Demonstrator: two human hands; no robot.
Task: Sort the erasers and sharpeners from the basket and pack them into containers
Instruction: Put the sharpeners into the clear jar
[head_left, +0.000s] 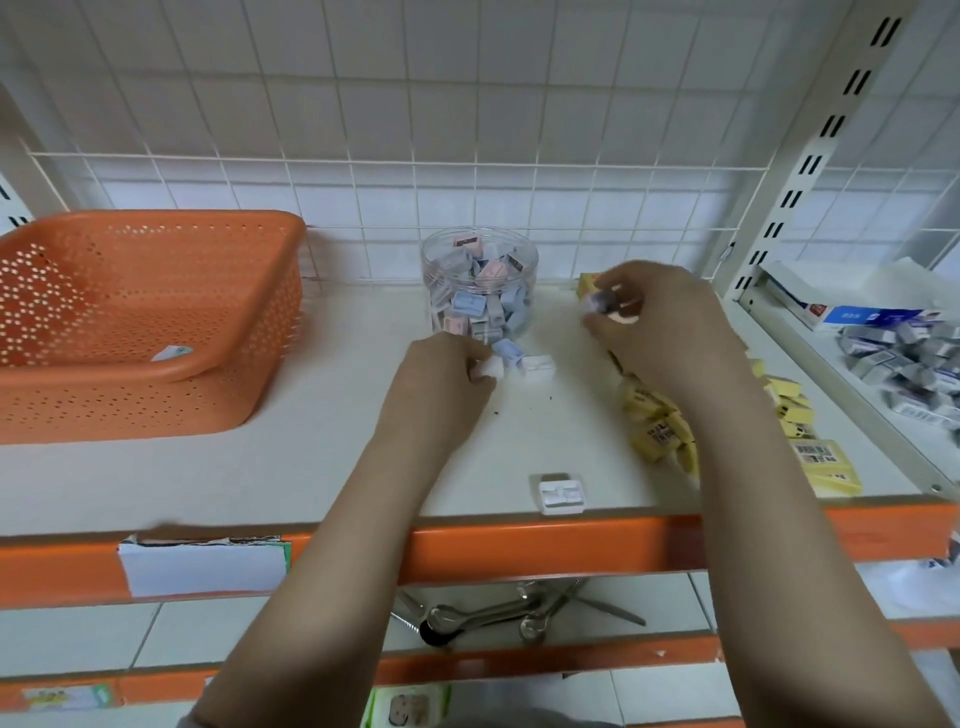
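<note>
A clear round jar (480, 283) at the back of the shelf holds several small blue, pink and white sharpeners. In front of it my left hand (441, 374) pinches a white sharpeners (488, 367) on the shelf; a blue one (506, 351) and a white one (537, 367) lie beside it. My right hand (660, 322) is raised and grips a small purplish item (602, 301), blurred. Yellow erasers (654, 421) lie piled under my right forearm. Another white sharpener (560, 494) sits near the shelf's front edge. The orange basket (156, 384) stands at left with one pale piece (171, 353) inside.
A white wire grid backs the shelf. The neighbouring shelf at right holds a white-and-blue box (857, 312) and a heap of grey-wrapped packs (904, 369). Metal spoons (498, 616) lie on the shelf below. The front edge is an orange rail (519, 545).
</note>
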